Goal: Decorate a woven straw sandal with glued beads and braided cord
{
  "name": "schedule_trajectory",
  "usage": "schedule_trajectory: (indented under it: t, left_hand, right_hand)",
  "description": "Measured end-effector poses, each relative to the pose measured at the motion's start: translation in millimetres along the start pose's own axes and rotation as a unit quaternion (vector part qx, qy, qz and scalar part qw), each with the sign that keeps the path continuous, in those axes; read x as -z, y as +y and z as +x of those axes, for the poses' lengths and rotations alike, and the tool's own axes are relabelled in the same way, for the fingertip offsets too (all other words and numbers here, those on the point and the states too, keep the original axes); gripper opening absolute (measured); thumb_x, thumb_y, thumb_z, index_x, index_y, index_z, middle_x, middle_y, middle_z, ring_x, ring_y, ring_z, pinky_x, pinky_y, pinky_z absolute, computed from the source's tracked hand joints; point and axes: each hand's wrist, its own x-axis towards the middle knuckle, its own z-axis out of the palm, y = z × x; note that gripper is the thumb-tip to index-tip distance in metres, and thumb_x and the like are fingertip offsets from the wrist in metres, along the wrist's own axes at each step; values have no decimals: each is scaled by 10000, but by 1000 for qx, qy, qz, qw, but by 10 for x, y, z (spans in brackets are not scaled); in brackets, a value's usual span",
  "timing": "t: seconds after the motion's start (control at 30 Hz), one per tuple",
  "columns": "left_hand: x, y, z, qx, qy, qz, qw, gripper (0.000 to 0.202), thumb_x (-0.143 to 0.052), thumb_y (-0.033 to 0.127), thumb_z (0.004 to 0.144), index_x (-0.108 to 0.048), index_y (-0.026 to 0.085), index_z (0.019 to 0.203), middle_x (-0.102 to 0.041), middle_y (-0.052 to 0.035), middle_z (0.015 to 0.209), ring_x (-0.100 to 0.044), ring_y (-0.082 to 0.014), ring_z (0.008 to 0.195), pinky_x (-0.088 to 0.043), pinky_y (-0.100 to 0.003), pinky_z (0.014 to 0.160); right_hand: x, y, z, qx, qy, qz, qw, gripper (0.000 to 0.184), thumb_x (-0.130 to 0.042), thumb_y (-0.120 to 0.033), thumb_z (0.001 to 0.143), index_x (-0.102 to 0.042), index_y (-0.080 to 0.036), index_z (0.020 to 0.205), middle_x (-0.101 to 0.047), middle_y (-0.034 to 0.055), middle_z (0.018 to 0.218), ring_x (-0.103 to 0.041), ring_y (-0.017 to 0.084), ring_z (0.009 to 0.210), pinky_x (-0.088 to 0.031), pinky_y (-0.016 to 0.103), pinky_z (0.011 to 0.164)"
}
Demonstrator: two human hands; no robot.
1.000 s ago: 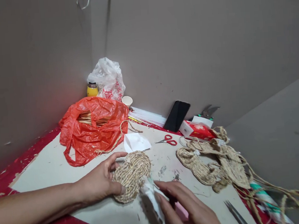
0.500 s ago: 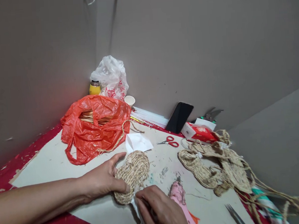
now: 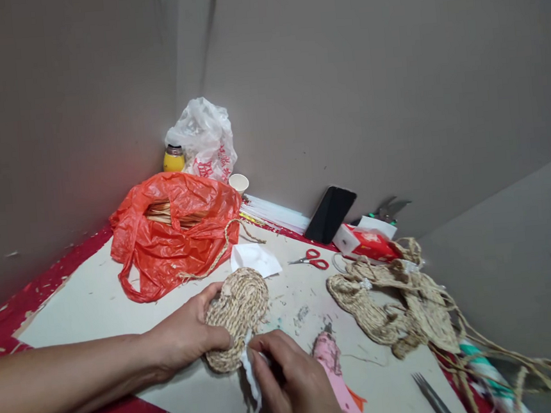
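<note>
My left hand [image 3: 190,333] grips the left edge of a woven straw sole [image 3: 239,312], which lies on the pale board [image 3: 91,306]. Thumb and fingers are wrapped round its rim. My right hand [image 3: 294,385] is closed on a white tissue [image 3: 250,374] and presses it against the lower right edge of the sole. A pink glue gun [image 3: 331,362] lies on the board just right of my right hand.
An orange plastic bag [image 3: 172,241] with straw sits at the back left, a white bag [image 3: 204,139], yellow jar [image 3: 173,159] and paper cup [image 3: 239,183] behind it. Red scissors [image 3: 312,261], a black phone [image 3: 330,214], a red tissue pack [image 3: 368,242], more woven straw pieces [image 3: 394,299] and tweezers [image 3: 434,398] lie right.
My right hand brought the white tissue from the lower right up against the sole's edge and closed on it. The pink glue gun came into sight. My left hand stayed on the sole.
</note>
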Motion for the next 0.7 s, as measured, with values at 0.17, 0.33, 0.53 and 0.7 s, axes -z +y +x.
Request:
schedule_trajectory:
  t: [0.17,0.33,0.53,0.7]
  left_hand:
    - [-32,35,-22,14,42,-6,999,765,-551,13,589,-390,177,1318,-646,-13,944,-589,-154,803,-450,-231,667]
    - [-61,33,-49,15,49,-18,999,701,-626,48,594,-447,170,1262,-658,-24,912,-598,-162,795,-454,-248,693]
    - [-99,24,-83,33,70,-15,997,691,-635,24,554,-485,158,1215,-658,-28,865,-585,-139,701,-445,-230,624]
    - [-106,34,-89,37,76,-14,996,649,-622,23,557,-503,169,1179,-659,-24,883,-590,-127,692,-449,-224,626]
  right_hand:
    - [-11,-8,54,-137,6,72,988,176,-517,-320,873,-504,-214,733,-512,-42,572,-508,123,504,-415,206,488]
    - [29,23,63,-126,7,91,988,206,-566,-294,857,-628,-194,689,-627,-1,631,-588,143,584,-456,213,552]
    - [57,47,-17,44,11,31,998,118,-523,-190,892,-641,-193,898,-654,47,778,-641,157,700,-498,233,622]
    - [51,56,-65,114,5,-35,993,138,-476,-141,910,-573,-198,990,-633,39,763,-620,158,673,-486,247,610]
